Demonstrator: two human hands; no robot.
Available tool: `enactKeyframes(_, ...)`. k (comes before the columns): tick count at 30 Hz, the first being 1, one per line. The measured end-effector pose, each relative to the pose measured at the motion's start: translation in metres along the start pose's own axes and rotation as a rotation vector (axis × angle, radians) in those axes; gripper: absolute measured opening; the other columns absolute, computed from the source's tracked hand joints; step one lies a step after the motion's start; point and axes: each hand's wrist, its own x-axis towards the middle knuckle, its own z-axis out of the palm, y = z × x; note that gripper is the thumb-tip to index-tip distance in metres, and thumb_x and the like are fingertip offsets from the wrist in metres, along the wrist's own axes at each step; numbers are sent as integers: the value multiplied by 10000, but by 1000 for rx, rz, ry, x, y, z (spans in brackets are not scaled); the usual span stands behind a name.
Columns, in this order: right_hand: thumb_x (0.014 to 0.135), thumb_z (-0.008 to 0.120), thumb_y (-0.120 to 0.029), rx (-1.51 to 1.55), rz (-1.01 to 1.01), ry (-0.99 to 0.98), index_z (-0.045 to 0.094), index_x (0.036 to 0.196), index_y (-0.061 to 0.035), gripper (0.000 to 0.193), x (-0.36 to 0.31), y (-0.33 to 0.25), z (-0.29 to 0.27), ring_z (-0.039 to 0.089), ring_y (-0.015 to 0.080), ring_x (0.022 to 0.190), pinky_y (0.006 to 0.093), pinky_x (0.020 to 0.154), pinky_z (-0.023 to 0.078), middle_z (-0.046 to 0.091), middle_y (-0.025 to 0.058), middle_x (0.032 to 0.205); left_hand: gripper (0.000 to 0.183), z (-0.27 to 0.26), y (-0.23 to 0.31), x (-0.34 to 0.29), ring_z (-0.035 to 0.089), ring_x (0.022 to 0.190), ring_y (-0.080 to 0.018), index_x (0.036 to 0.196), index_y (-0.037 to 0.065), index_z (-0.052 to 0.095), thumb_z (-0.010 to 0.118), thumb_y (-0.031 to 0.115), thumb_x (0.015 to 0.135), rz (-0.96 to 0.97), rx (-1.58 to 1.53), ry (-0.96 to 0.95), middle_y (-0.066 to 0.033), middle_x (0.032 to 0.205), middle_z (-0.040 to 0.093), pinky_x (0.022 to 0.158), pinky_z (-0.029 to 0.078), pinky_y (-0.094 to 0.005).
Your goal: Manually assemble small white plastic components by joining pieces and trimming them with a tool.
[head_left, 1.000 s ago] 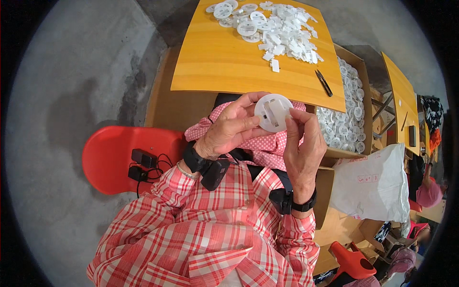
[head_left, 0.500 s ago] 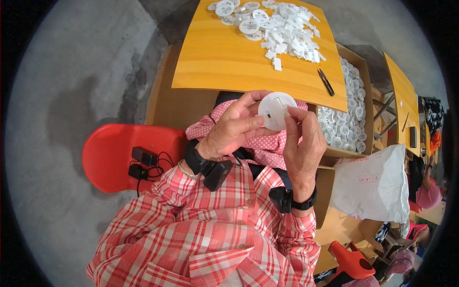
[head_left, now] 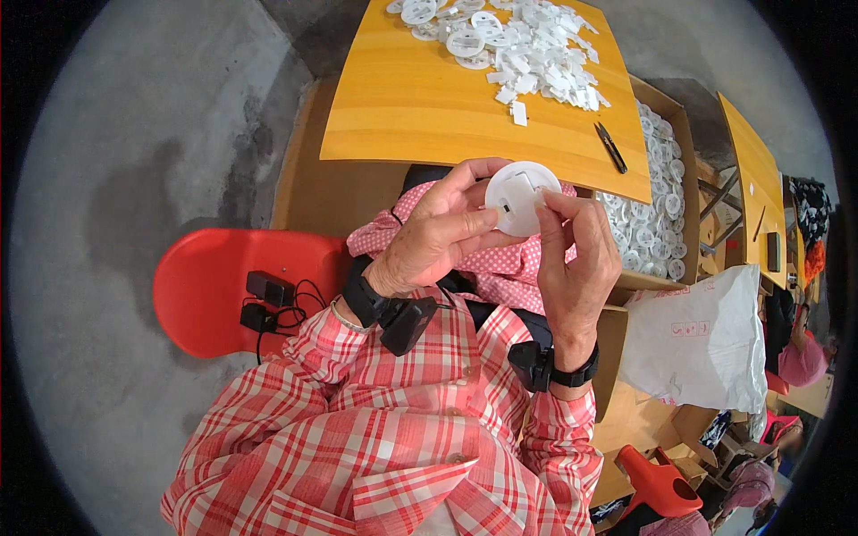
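My left hand point(head_left: 440, 223) holds a round white plastic disc point(head_left: 511, 213) above my lap, thumb on its face and fingers behind it. The disc has a small dark slot beside the left thumb. A pale rectangular piece point(head_left: 527, 184) sits on its upper face, slightly askew. My right hand point(head_left: 579, 255) is closed at the disc's right edge, thumb and forefinger pinched there beside the rectangular piece. Whatever lies right between those fingertips is hidden.
A yellow table point(head_left: 393, 107) bears a heap of small white plastic pieces point(head_left: 550, 62), more discs point(head_left: 465, 42) and black thread snips point(head_left: 611, 148). Right of it stands a cardboard box of discs point(head_left: 657, 214), then a white sack point(head_left: 693, 344). A red stool point(head_left: 206, 295) is at left.
Both hands and the disc have risen slightly. My right hand has shifted a little right, with its fingertips now at the disc's right edge. The rectangular piece looks more turned.
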Motion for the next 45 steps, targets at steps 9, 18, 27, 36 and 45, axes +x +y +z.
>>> enactKeyframes(9,739,651,-5,-190,-100,10,631,929,-85,207,-2,1,4,560,212,675,327,582,413,557,45,768,392,6,-3,5,529,1103,-217,1236,49,371,557,63,891,40,1,74,-119,1171,505,925,494,-379)
enactKeyframes(18,750,691,-46,-439,-282,58,640,1071,-107,331,-13,7,4,523,159,668,300,605,430,525,33,794,246,13,-11,5,577,952,-145,1112,78,418,555,81,908,196,144,184,-83,1029,565,798,541,-310)
enactKeyframes(27,766,704,-18,221,152,-77,586,971,11,239,-14,6,10,489,121,585,228,516,419,536,64,741,275,18,-8,2,585,962,-164,1152,62,393,537,119,925,174,195,242,-103,1059,556,773,561,-316)
enactKeyframes(36,782,678,-13,243,166,-125,589,1002,18,240,-12,6,9,508,154,604,259,559,437,535,75,751,319,25,1,-2,627,850,-180,1187,27,419,546,131,913,130,404,279,-133,1047,558,563,576,-256)
enactKeyframes(45,805,634,10,396,234,-87,578,1017,32,220,-12,-13,6,483,97,584,227,532,412,563,68,792,301,37,7,-14,618,726,-135,1158,8,444,553,113,898,235,529,292,-127,968,588,480,529,-227)
